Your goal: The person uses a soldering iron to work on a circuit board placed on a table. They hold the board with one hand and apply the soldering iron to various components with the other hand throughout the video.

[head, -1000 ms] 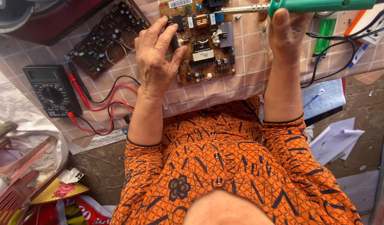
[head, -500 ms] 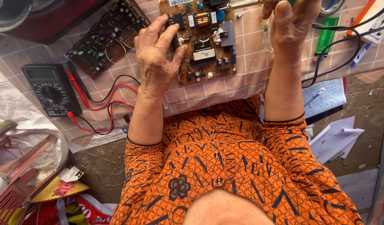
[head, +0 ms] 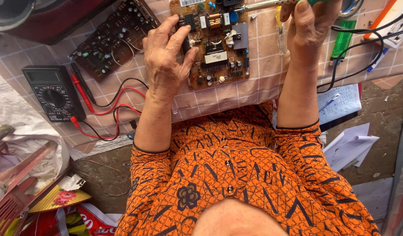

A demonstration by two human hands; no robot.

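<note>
Centrally, the brown circuit board (head: 214,43) is lying flat on the checked tablecloth (head: 254,87), near its front edge. Resting on the board's left side, the left hand (head: 166,57) is spreading its fingers loosely over the components. Beside it, the right hand (head: 311,22) is gripping a green-handled soldering iron (head: 262,5), its metal shaft reaching over the board's top edge.

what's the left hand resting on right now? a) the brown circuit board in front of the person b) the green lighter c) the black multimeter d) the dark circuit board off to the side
a: the left hand lies with its fingers spread on the edge of the brown circuit board, while the black multimeter and the dark circuit board lie apart from it, untouched.
</note>
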